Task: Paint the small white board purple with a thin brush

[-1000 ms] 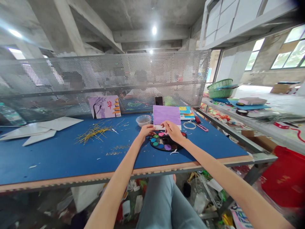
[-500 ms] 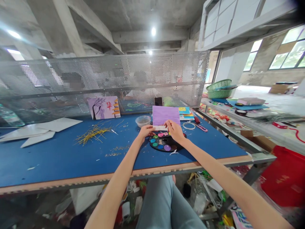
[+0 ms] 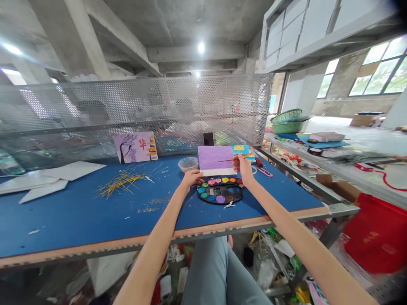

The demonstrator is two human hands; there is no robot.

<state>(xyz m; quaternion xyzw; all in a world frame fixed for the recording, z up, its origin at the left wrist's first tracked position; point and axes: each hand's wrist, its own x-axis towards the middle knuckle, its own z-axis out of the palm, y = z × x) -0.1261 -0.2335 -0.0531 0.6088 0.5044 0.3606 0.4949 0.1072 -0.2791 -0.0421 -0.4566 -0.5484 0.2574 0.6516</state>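
Note:
A card painted purple, with a white strip along its lower edge, leans beyond the paint palette. My left hand pinches the card's lower left corner. In my right hand is a thin paintbrush, pointing left across the purple surface; whether its tip touches the card I cannot tell. Below the card lies the black palette with several round wells of coloured paint. A clear plastic bowl stands left of the card, just beyond my left hand.
A finished picture leans on the perforated metal screen. Yellow stalks and white boards lie on the left. Behind the card are a phone and blue booklets; a pink cutter lies right.
My right hand has moved up and right from the card's lower edge, so the brush now shows across the purple area. My left hand stays at the lower left corner. The view has shifted slightly.

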